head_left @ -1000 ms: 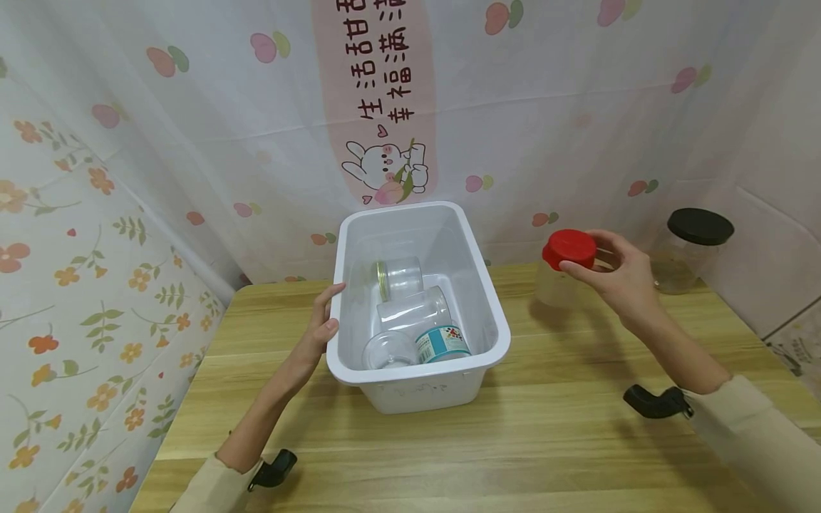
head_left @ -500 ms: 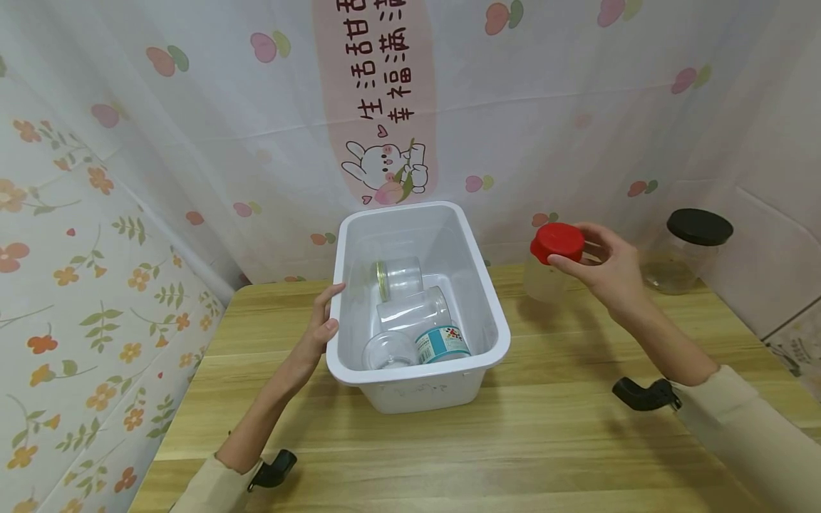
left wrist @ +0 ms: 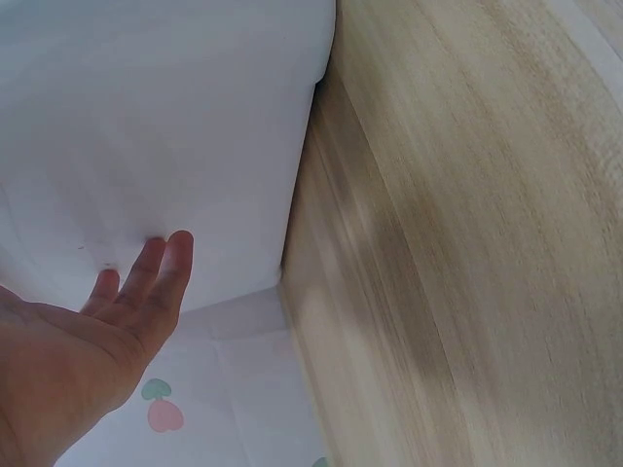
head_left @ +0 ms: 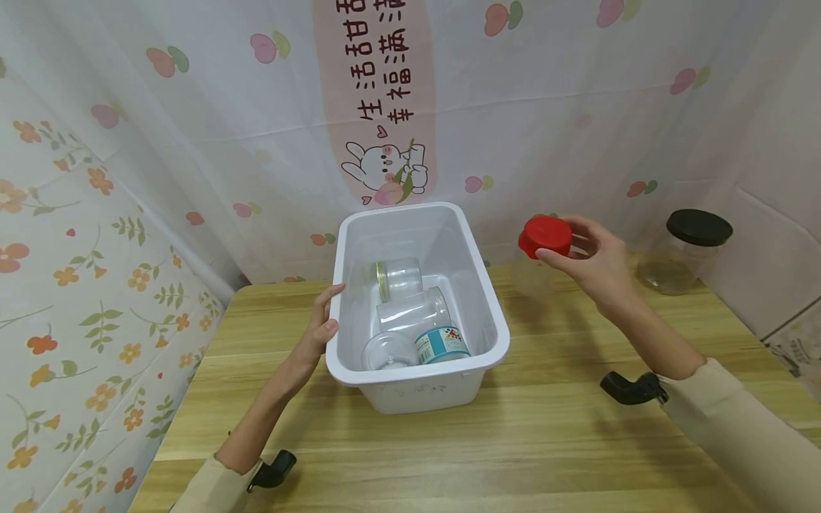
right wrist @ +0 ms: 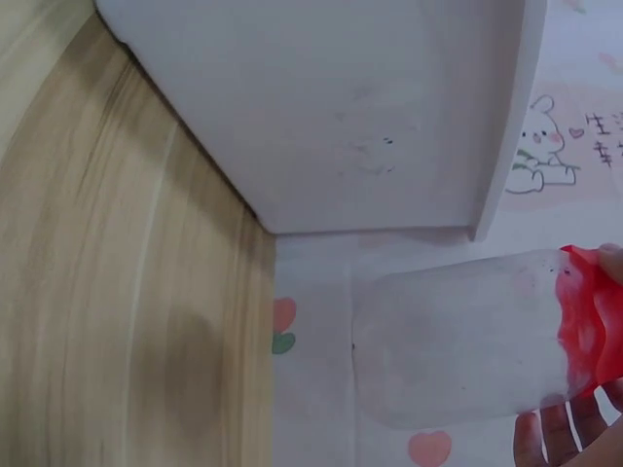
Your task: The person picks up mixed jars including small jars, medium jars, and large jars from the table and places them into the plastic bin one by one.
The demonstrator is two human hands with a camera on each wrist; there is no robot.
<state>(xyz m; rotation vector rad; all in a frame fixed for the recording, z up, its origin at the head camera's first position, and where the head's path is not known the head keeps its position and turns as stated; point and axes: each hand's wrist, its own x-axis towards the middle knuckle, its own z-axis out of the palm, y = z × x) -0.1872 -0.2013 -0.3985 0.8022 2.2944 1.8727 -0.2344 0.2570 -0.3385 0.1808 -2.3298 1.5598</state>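
My left hand (head_left: 317,328) holds the left rim of a white plastic bin (head_left: 498,342), with its thumb and index finger at the edge. In the left wrist view, the other fingers (left wrist: 173,268) rest against the bin's outer wall. Lying inside the bin are several clear plastic jars (head_left: 417,311), one with a blue label. Right of the bin, my right hand (head_left: 596,260) grips a frosted plastic jar (right wrist: 458,341) by its red lid (head_left: 546,235). This jar hangs lid up above the table, its lower part blurred in the head view.
A clear jar with a black lid (head_left: 699,228) stands at the back right of the wooden table (head_left: 410,456). A printed curtain (head_left: 545,107) hangs close behind the bin, and a flowered one (head_left: 96,285) borders the left side.
My right hand has moved left and slightly up, carrying the red-lidded jar closer to the bin. The left hand and the bin have stayed in place.
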